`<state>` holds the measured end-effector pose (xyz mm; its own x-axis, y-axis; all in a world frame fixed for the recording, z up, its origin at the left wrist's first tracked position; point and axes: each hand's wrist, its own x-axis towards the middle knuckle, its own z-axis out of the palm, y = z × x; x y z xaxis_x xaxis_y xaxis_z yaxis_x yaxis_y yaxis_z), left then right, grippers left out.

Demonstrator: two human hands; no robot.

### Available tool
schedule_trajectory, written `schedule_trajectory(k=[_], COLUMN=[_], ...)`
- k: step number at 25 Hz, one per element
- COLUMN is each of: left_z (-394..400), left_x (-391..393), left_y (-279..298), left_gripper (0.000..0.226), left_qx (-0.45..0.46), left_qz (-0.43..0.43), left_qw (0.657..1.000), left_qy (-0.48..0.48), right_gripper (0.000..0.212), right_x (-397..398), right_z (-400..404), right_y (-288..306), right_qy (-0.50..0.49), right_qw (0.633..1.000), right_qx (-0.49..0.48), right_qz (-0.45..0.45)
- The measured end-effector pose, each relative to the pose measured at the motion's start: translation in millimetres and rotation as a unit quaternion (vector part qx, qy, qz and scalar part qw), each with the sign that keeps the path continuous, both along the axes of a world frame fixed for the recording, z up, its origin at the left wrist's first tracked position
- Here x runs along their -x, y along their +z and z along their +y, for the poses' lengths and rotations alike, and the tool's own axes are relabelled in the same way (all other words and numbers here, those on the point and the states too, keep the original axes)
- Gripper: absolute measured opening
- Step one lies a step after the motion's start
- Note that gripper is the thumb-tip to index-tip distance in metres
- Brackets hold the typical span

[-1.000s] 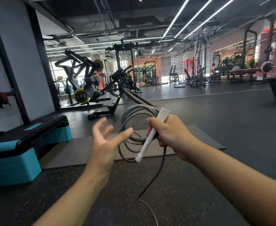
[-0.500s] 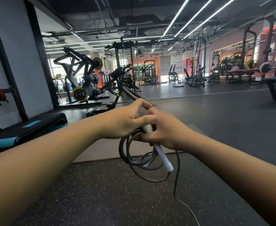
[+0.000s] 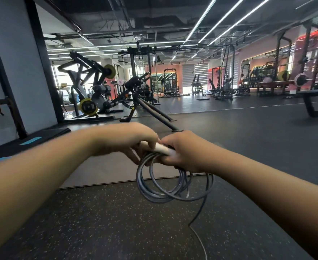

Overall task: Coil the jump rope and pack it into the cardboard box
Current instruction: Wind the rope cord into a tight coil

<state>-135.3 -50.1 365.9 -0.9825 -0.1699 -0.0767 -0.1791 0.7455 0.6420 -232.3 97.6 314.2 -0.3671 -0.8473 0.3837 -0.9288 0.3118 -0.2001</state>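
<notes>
Both hands meet at centre: left hand (image 3: 128,139) and right hand (image 3: 184,152) clasp the white handle (image 3: 162,148); the rope (image 3: 165,184) coils hang below. Mat (image 3: 107,171) edge at 6 o'clock, open floor (image 3: 248,132) toward 2 o'clock.

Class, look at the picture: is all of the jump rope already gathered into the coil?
No. Below the coil held by both hands, a loose strand of the rope hangs toward the floor.

Open floor (image 3: 248,147) beyond step platform (image 3: 41,136)
</notes>
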Motion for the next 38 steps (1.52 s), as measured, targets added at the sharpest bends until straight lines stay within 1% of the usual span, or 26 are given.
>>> schedule_trajectory(k=[1, 4, 7, 8, 10, 12, 14, 16, 17, 18, 19, 20, 21, 22, 23, 25, 26, 27, 28, 30, 31, 32, 34, 35, 37, 38], left_z=[-0.7, 3.5, 6.3, 7.0, 9.8, 19.4, 24.5, 27.4, 28.7, 31.2, 34.5, 37.7, 40.6, 40.1, 37.5, 27.6, 22.5, 16.9, 11.5, 1.5, -2.6, -6.7, -13.4, -16.6, -24.8, -28.2], left_x=[2.5, 3.4, 6.8, 8.9, 13.3, 15.5, 18.6, 17.0, 16.2, 15.1, 13.1, 11.7, 9.9, 10.1, 10.1, 8.1, 5.8, 2.7, -0.8, -6.8, -9.7, -12.3, -19.4, -23.8, -32.9, -36.3], left_y=[7.8, 26.2, 43.7, 47.9, 50.7, 43.9, 32.8, 18.5, 11.5, 4.9, -1.5, -8.0, -13.3, -18.3, -22.6, -28.4, -28.8, -28.6, -28.1, -27.6, -26.8, -25.5, -22.2, -21.2, -21.3, -22.7], left_gripper=[0.037, 0.036, 0.03, 0.031, 0.032, 0.033, 0.037, 0.04, 0.035, 0.028, 0.021, 0.018, 0.016, 0.011, 0.009, 0.016, 0.017, 0.013, 0.009, 0.007, 0.008, 0.009, 0.011, 0.012, 0.011, 0.011], left_qx=[0.022, 0.095, 0.092, 0.098, 0.146, 0.194, 0.197, 0.206, 0.242, 0.3, 0.371, 0.435, 0.474, 0.479, 0.453, 0.35, 0.318, 0.305, 0.3, 0.285, 0.264, 0.239, 0.188, 0.164, 0.097, 0.045], left_qz=[-0.018, -0.086, -0.157, -0.161, -0.168, -0.172, -0.15, -0.106, -0.079, -0.053, -0.023, 0.005, 0.035, 0.059, 0.075, 0.081, 0.073, 0.066, 0.061, 0.058, 0.059, 0.059, 0.054, 0.057, 0.085, 0.108], left_qw=[0.999, 0.99, 0.983, 0.982, 0.974, 0.963, 0.967, 0.971, 0.965, 0.95, 0.926, 0.897, 0.877, 0.872, 0.883, 0.925, 0.938, 0.943, 0.945, 0.95, 0.957, 0.964, 0.976, 0.98, 0.986, 0.989], left_qy=[-0.018, -0.06, -0.033, -0.022, -0.042, -0.068, -0.057, -0.053, -0.058, -0.066, -0.073, -0.075, -0.077, -0.085, -0.102, -0.123, -0.121, -0.118, -0.117, -0.112, -0.107, -0.1, -0.098, -0.101, -0.103, -0.094], right_gripper=[0.027, 0.05, 0.059, 0.066, 0.075, 0.072, 0.065, 0.062, 0.062, 0.065, 0.076, 0.094, 0.11, 0.117, 0.119, 0.12, 0.12, 0.118, 0.11, 0.078, 0.06, 0.05, 0.053, 0.052, 0.04, 0.037], right_x=[-0.5, -3.5, -6.0, -5.8, -3.9, -4.8, -5.8, -5.9, -6.9, -7.7, -7.2, -6.4, -3.5, -1.8, 0.1, 0.8, 1.2, 1.8, 4.3, 12.8, 17.6, 22.7, 34.3, 41.2, 55.0, 59.7], right_z=[-3.3, -4.3, -5.0, -5.0, -4.1, -2.6, 0.9, 3.7, 4.5, 4.6, 3.8, 2.6, 2.2, 3.4, 5.1, 11.6, 16.3, 20.8, 25.7, 39.4, 46.3, 51.9, 62.8, 68.2, 78.3, 82.5], right_y=[2.1, 6.1, -0.3, -2.0, -3.6, -5.4, -9.6, -12.1, -12.5, -12.3, -12.0, -11.2, -11.9, -12.0, -11.8, -6.9, -3.6, 0.2, 5.1, 18.7, 25.1, 30.5, 35.3, 34.6, 29.5, 25.7], right_qy=[-0.001, 0.0, -0.001, -0.009, -0.01, -0.014, -0.033, -0.06, -0.065, -0.065, -0.059, -0.059, -0.053, -0.045, -0.029, -0.004, -0.001, -0.004, -0.014, -0.024, -0.019, -0.009, 0.004, 0.005, 0.014, 0.012], right_qw=[1.0, 1.0, 0.995, 0.991, 0.99, 0.993, 0.994, 0.993, 0.993, 0.992, 0.991, 0.991, 0.991, 0.991, 0.992, 0.996, 0.997, 0.997, 0.995, 0.994, 0.994, 0.992, 0.98, 0.968, 0.935, 0.922], right_qx=[-0.005, 0.0, -0.033, -0.047, -0.03, 0.003, 0.026, 0.045, 0.056, 0.063, 0.069, 0.068, 0.069, 0.066, 0.06, 0.023, -0.008, -0.044, -0.077, -0.104, -0.101, -0.09, -0.052, -0.026, 0.018, 0.033], right_qz=[0.02, 0.029, 0.099, 0.122, 0.135, 0.121, 0.104, 0.086, 0.083, 0.087, 0.094, 0.1, 0.106, 0.108, 0.107, 0.088, 0.078, 0.069, 0.054, 0.004, -0.037, -0.085, -0.191, -0.249, -0.354, -0.385])
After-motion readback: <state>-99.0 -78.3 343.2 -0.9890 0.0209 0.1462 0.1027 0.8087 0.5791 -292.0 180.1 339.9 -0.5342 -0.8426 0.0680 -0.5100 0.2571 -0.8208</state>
